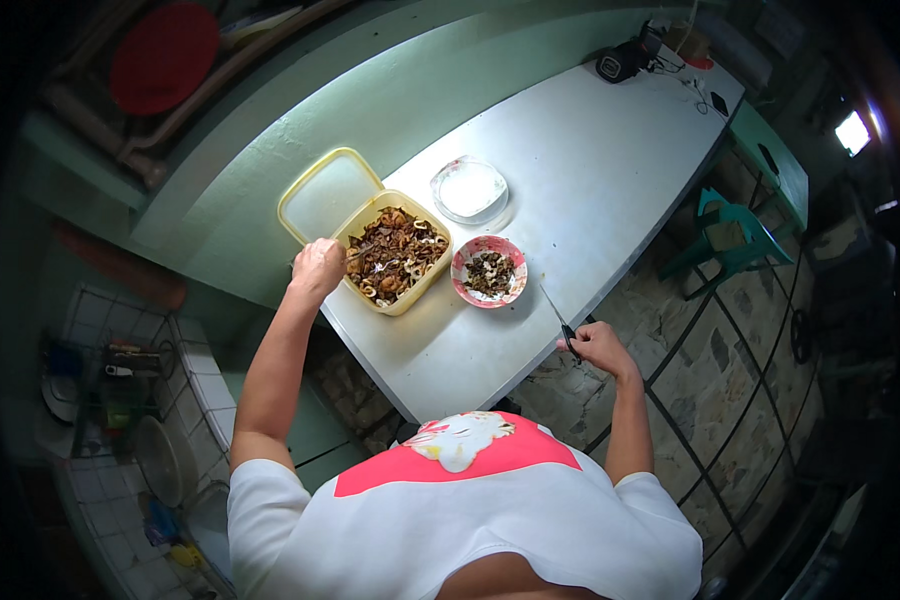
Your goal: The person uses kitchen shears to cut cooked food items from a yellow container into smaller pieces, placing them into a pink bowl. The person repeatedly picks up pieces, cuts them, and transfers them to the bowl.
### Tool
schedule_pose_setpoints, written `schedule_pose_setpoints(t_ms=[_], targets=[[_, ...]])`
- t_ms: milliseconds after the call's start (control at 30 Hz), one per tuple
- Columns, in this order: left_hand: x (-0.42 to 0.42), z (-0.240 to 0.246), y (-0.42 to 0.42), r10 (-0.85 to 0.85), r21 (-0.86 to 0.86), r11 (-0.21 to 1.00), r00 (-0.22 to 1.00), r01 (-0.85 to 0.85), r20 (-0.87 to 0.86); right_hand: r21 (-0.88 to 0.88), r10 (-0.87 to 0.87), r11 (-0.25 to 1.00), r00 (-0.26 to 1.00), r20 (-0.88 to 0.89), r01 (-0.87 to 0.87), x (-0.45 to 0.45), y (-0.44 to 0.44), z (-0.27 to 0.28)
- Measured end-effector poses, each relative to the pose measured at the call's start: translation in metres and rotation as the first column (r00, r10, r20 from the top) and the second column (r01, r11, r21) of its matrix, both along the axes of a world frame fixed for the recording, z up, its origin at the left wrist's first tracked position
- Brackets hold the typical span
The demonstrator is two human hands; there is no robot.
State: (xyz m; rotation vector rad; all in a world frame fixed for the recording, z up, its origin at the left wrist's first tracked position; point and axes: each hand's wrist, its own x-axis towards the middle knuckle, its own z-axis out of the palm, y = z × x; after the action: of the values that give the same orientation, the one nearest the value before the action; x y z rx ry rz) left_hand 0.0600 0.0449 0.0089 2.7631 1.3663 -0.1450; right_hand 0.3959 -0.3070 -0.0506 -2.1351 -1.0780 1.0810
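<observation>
My left hand grips a metal utensil, likely a fork or spoon, whose far end rests in the food at the left side of a yellow plastic container. Dark dried pieces and pale rings fill the container. Beside it stands a red and white patterned bowl with smaller dark pieces inside. At the table's right edge, my right hand holds scissors by the black handles; the blades point toward the table, away from me.
A yellow-rimmed lid leans behind the container. Stacked dishes stand behind the bowl on the white table. A black device, cables and a phone lie at the far end. A green plastic chair stands at right.
</observation>
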Motion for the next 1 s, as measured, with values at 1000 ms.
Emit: schedule_pose_setpoints(t_ms=[1000], targets=[[0.006,0.005,-0.076,-0.17,0.161,0.978,0.957,0.134,0.236,0.184,0.162,0.977,0.942,-0.293,-0.111,-0.104,0.19,-0.02]])
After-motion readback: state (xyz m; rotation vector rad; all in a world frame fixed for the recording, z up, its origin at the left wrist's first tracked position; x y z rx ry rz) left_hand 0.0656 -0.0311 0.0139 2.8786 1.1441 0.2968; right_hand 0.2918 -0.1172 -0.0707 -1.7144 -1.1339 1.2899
